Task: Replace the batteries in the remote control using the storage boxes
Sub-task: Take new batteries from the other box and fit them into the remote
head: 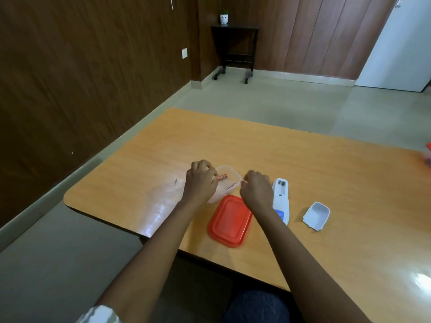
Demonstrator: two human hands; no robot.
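Note:
A clear plastic storage box (229, 171) stands open on the wooden table (303, 164), partly hidden behind my hands. My left hand (200, 181) holds a small red battery (222, 177) by one end over the box. My right hand (255, 188) is closed, its fingers at the box's right rim. The box's red lid (229, 221) lies flat just in front of it. Right of my right hand the white remote control (281, 197) lies back side up, its battery bay uncovered. The white battery cover (316, 216) rests on the table further right.
A second box with a red lid (428, 153) shows only partly at the table's far right edge. A small dark scrap (175, 181) lies left of my left hand. The table's left corner is rounded, with floor beyond it.

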